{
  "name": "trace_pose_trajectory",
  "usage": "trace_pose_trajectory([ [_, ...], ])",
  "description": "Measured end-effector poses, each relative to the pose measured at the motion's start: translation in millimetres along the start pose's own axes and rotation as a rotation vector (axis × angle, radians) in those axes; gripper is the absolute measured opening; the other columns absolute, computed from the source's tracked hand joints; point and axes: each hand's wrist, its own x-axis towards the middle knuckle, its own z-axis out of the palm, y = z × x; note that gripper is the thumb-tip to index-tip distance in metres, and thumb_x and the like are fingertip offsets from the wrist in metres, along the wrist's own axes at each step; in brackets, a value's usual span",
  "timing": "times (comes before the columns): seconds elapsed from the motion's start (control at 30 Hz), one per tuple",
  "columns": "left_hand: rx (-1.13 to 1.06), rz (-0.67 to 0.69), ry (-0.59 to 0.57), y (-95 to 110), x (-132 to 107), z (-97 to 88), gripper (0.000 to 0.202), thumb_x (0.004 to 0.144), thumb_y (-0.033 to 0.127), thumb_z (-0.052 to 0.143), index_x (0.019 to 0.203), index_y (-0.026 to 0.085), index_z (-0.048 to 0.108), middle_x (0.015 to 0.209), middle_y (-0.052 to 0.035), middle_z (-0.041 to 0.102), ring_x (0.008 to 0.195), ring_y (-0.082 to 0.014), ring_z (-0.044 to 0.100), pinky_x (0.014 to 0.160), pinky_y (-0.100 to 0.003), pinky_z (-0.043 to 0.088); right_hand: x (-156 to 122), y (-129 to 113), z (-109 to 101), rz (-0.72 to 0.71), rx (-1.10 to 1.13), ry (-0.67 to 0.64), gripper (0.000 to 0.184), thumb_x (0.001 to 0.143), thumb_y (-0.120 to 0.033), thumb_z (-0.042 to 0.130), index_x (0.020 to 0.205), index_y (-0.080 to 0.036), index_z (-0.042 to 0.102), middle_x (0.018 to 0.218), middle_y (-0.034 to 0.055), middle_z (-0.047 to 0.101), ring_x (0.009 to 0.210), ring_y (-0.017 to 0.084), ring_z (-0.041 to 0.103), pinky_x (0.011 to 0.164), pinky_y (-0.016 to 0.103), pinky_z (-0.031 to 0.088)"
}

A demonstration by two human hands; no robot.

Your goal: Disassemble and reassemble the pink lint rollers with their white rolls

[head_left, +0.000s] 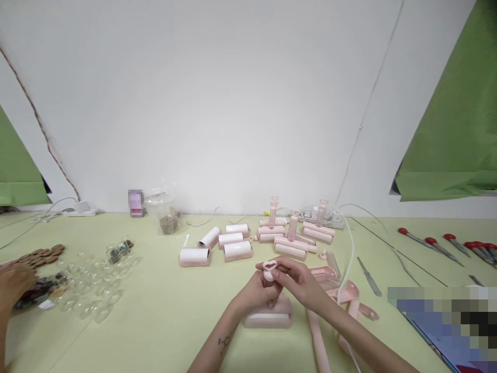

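From my remote post I record the white wall (pixel 248 114) as the largest item, then the pale green bench (pixel 155 331), whose back edge runs along it. Next in size, the two hands work nearer the bench's front edge, right of centre: the left hand (pixel 257 291) is curled around the handle of a pink roller, and the right hand (pixel 297 277) has thumb and fingers closed at the upper end of that handle. The pink roller (pixel 267 318) sits with its broad head low at the bench surface; whether it bears its weight there I cannot confirm. Three handled rollers (pixel 291 248) stand upright towards the back edge, with capless white rolls (pixel 237 251) to their left. A co-worker's hand (pixel 17 282) is at the left edge. Smallest noted: the heart-shaped loop (pixel 269 266) above the gripping fingers. Handling assessment: I judge the roller light, stiff, and smooth enough to slip in dry fingers; the thin loop looks likeliest to crack under twisting. Proper hold: around the stem just below the loop, with the head steadied at its ends.
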Motion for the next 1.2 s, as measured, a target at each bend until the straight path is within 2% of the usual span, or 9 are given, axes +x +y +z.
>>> trace_pose_trajectory([
  [0.13, -0.006, 0.005, -0.005, 1.2, 0.0, -0.4, 0.011, 0.058, 0.008, 0.043, 0.065, 0.017, 0.044, 0.037, 0.0109, 0.039, 0.036, -0.0052, 0.037, 0.038, -0.017, 0.030, -1.9, -0.9, -1.1, -0.024, -0.086, -0.012, 0.020, 0.084, -0.030, 0.047, 0.094, -0.018, 0.059, 0.099, 0.0076, 0.064, 0.093, 0.021, 0.058, 0.080, 0.032, 0.047],
  [0.33, -0.003, 0.013, -0.017, 3.0, 0.4, -1.3, 0.011, 0.054, 0.009, 0.041, 0.058, 0.019, 0.038, 0.035, 0.0104, 0.038, 0.033, -0.0050, 0.035, 0.036, -0.017, 0.029, 5.0, -9.2, -8.0, -0.022, -0.202, -0.116, 0.017, 0.078, -0.032, 0.055, 0.089, -0.020, 0.061, 0.092, 0.0040, 0.064, 0.088, 0.019, 0.058, 0.077, 0.030, 0.047],
  [0.47, 0.012, 0.014, -0.006, 1.7, 0.8, -1.1, 0.014, 0.054, 0.010, 0.041, 0.064, 0.019, 0.040, 0.034, 0.0123, 0.036, 0.031, -0.0052, 0.033, 0.035, -0.018, 0.029, 5.8, -6.5, -1.2, -0.060, -0.296, -0.047, 0.023, 0.084, -0.033, 0.045, 0.083, -0.019, 0.062, 0.077, 0.0033, 0.065, 0.078, 0.018, 0.059, 0.070, 0.028, 0.046],
  [0.63, 0.030, -0.018, 0.042, 1.3, -1.4, -0.5, 0.013, 0.052, 0.008, 0.044, 0.060, 0.018, 0.041, 0.036, 0.0109, 0.038, 0.034, -0.0045, 0.034, 0.034, -0.017, 0.027, 4.2, 2.4, 8.8, -0.133, -0.249, 0.033, 0.026, 0.086, -0.035, 0.041, 0.081, -0.017, 0.060, 0.072, 0.0035, 0.063, 0.073, 0.017, 0.059, 0.067, 0.026, 0.045],
  [0.77, 0.016, -0.039, 0.051, 4.9, -4.5, 1.5, 0.014, 0.053, 0.008, 0.046, 0.057, 0.019, 0.038, 0.038, 0.0110, 0.038, 0.036, -0.0037, 0.033, 0.036, -0.017, 0.027, 7.8, 6.0, 7.2, -0.070, -0.081, 0.049, 0.033, 0.087, -0.039, 0.037, 0.075, -0.016, 0.057, 0.071, 0.0038, 0.062, 0.068, 0.017, 0.059, 0.062, 0.026, 0.046],
  [0.9, 0.028, -0.034, 0.070, 5.5, -3.8, 3.2, 0.013, 0.055, 0.008, 0.045, 0.054, 0.019, 0.038, 0.035, 0.0109, 0.036, 0.034, -0.0038, 0.031, 0.035, -0.017, 0.025, 7.6, 3.2, 4.5, -0.091, -0.191, 0.009, 0.030, 0.086, -0.039, 0.040, 0.078, -0.017, 0.059, 0.075, 0.0039, 0.063, 0.073, 0.017, 0.059, 0.065, 0.027, 0.044],
  [1.0, 0.039, -0.028, 0.069, 4.2, -0.4, 2.5, 0.015, 0.055, 0.009, 0.045, 0.048, 0.020, 0.036, 0.033, 0.0101, 0.034, 0.032, -0.0037, 0.031, 0.034, -0.018, 0.024, 7.8, 1.4, 4.5, -0.103, -0.267, -0.022, 0.030, 0.086, -0.040, 0.040, 0.077, -0.018, 0.059, 0.070, 0.0025, 0.062, 0.069, 0.016, 0.058, 0.063, 0.026, 0.044],
  [1.2, 0.037, -0.026, 0.073, 4.8, 2.8, 3.2, 0.020, 0.059, 0.018, 0.049, 0.046, 0.020, 0.034, 0.030, 0.0101, 0.032, 0.029, -0.0037, 0.031, 0.033, -0.018, 0.024, 11.0, 5.3, 10.1, -0.112, -0.164, 0.058, 0.034, 0.086, -0.043, 0.039, 0.074, -0.016, 0.057, 0.071, 0.0037, 0.062, 0.068, 0.017, 0.058, 0.062, 0.026, 0.045],
])
